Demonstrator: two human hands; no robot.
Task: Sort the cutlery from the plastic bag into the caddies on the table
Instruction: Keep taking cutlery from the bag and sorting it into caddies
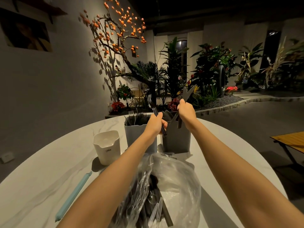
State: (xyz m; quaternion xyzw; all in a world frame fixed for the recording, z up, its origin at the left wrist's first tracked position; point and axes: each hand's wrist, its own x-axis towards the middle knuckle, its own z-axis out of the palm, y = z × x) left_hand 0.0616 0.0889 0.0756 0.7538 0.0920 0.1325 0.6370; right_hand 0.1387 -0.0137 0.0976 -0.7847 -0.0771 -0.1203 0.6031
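Note:
My left hand (155,123) grips a bundle of dark forks (153,109), tines up, over the gap between two grey caddies. The left grey caddy (136,137) holds several forks. My right hand (185,111) grips a few dark knives (187,92), blades pointing up, handles hanging over the right grey caddy (177,142), which holds more dark cutlery. The clear plastic bag (172,181) lies open at the near edge with dark and silver cutlery (156,209) inside. A white caddy (107,147) stands to the left; nothing shows in it.
A light blue bag clip (72,196) lies on the white round table (41,170) at the near left. A wooden table (291,140) stands to the right. Plants and an orange-fruited tree (118,30) fill the background.

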